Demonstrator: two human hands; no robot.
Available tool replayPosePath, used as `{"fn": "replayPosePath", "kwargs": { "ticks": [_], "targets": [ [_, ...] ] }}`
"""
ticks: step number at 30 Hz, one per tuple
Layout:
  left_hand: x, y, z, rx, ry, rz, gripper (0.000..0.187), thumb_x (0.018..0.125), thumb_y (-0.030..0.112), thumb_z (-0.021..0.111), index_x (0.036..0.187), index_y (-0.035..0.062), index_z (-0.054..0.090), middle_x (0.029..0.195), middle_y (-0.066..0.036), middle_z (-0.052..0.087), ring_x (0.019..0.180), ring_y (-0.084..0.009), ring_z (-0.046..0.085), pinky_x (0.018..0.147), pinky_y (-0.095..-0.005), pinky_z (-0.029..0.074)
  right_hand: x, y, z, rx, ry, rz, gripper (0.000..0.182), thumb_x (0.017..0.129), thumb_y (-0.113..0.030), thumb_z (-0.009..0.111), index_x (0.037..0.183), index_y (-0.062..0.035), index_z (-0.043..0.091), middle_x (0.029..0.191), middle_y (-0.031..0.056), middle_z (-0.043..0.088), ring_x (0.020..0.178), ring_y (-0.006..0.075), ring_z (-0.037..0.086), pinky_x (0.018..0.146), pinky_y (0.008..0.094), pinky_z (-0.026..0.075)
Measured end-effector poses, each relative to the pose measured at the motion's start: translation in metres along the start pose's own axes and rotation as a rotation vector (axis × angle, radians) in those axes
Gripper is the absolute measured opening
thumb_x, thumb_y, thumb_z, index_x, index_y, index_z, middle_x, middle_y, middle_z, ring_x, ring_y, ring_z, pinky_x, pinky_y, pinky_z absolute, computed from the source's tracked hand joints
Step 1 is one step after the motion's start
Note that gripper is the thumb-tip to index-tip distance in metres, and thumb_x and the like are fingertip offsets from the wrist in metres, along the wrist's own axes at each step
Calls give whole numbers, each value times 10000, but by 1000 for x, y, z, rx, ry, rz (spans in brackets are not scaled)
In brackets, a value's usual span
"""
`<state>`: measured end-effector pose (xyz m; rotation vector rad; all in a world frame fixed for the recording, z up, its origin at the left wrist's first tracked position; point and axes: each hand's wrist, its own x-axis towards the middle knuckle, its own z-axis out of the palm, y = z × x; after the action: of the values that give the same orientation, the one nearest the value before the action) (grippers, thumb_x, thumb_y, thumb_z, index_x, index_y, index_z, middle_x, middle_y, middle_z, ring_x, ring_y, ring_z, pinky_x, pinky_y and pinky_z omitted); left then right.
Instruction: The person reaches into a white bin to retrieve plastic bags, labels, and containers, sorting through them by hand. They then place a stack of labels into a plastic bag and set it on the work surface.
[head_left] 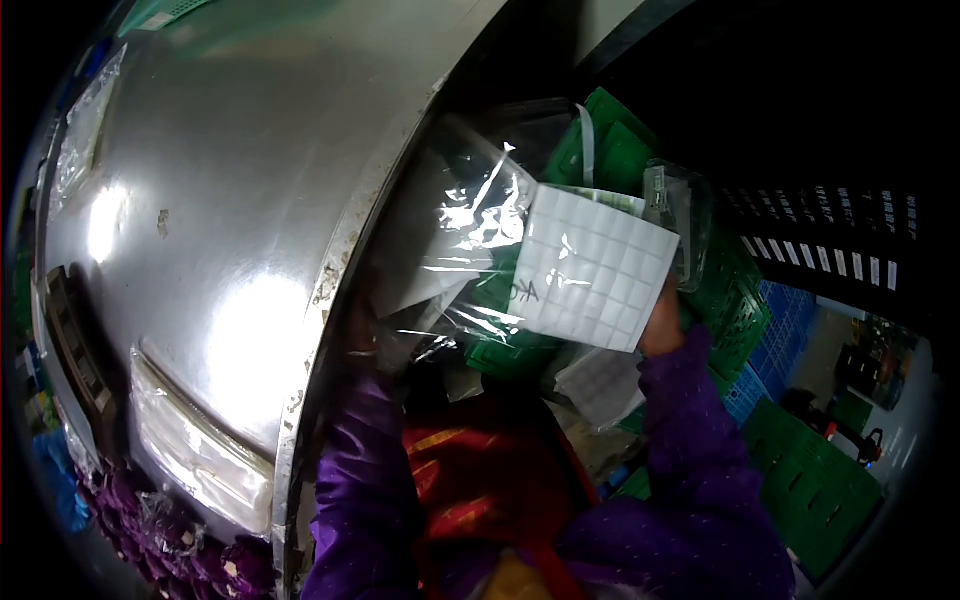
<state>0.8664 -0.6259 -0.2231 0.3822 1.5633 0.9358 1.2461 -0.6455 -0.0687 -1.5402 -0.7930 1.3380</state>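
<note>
A white sheet marked off in squares, with dark handwriting on it, is gripped along its right edge by my right hand; the fingers go behind it. Left of the sheet, shiny clear plastic film catches the light and overlaps a pale flat piece. My left hand is in deep shadow at the film's lower left, just under the metal table's rim, its fingers hidden. Behind the sheet are a green plastic crate and a clear plastic container.
The metal table curves along the left, with a stack of clear bags on it. Purple produce lies at lower left. A second gridded piece sits below the sheet. Blue crates and a green panel stand right.
</note>
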Motion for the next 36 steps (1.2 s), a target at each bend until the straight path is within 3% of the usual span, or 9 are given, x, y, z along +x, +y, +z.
{"fn": "replayPosePath", "kwargs": {
  "ticks": [4, 6, 8, 12, 13, 16, 18, 26, 36],
  "targets": [
    [12, 9, 0, -71, 31, -26, 490, 899, 310, 525, 1279, 7, 462, 1213, -112, 538, 1111, -216, 501, 962, -316, 376, -9, -5, -24, 255, 181, -72, 386, 935, -171, 435, 1277, 6, 410, 1189, 104, 538, 1026, 211, 565, 833, 320, 484],
    [14, 15, 0, -96, 32, -28, 516, 896, 325, 528, 1293, 6, 443, 1231, -119, 523, 1126, -218, 492, 967, -316, 371, -18, -9, -37, -170, 181, -294, 366, 936, -166, 437, 1249, 24, 450, 1224, 138, 512, 1057, 240, 546, 845, 346, 475],
    [11, 26, 4, -120, 35, -25, 543, 893, 339, 530, 1306, 4, 424, 1249, -126, 509, 1142, -220, 482, 972, -317, 366, -23, -25, -39, -1182, 258, -734, 336, 920, -149, 473, 1189, 50, 503, 1190, 156, 535, 1032, 258, 556, 834, 372, 474],
    [-49, 62, 46, -115, -111, 52, 599, 887, 369, 536, 1334, 0, 385, 1286, -140, 481, 1173, -224, 463, 982, -318, 356, -35, -42, -4, -552, 298, -546, 328, 932, -146, 473, 1216, 14, 500, 1084, 139, 590, 931, 220, 588, 768, 345, 492],
    [-76, 71, 64, -94, -231, 83, 613, 885, 376, 537, 1341, 0, 375, 1295, -143, 474, 1181, -225, 458, 984, -318, 354, -40, -31, 8, -239, 271, -498, 200, 895, -52, 515, 1084, 4, 544, 1067, 120, 584, 907, 198, 586, 736, 333, 495],
    [-142, 78, 111, -147, -641, 247, 920, 768, 472, 649, 1443, 92, 152, 1384, -158, 347, 1275, -284, 349, 1010, -370, 328, -34, -37, 50, -495, 4, -572, 209, 717, 39, 657, 851, -14, 506, 1002, 146, 563, 887, 266, 573, 752, 349, 464],
    [-160, 81, 135, -434, -804, 114, 998, 734, 273, 738, 1453, 119, 63, 1377, -138, 336, 1247, -247, 367, 1006, -359, 325, -34, -36, 69, -554, -140, -579, 232, 681, 64, 655, 801, -22, 476, 975, 153, 546, 886, 288, 564, 780, 359, 441],
    [-145, 56, 125, -364, -544, -47, 453, 818, -40, 480, 1269, -31, 448, 1171, -98, 557, 1031, -153, 534, 909, -281, 406, -22, -22, 46, -80, -86, -190, 153, 816, -10, 629, 736, -27, 499, 861, 24, 540, 686, 61, 454, 625, 217, 372],
    [-137, 63, 115, -48, -611, 176, 427, 817, -75, 410, 1237, -43, 481, 1130, -81, 574, 1014, -113, 518, 884, -226, 383, -10, -50, 12, -227, 130, -235, 73, 851, -36, 611, 843, -32, 539, 790, -23, 557, 739, 40, 486, 674, 207, 397]
  ]
}}
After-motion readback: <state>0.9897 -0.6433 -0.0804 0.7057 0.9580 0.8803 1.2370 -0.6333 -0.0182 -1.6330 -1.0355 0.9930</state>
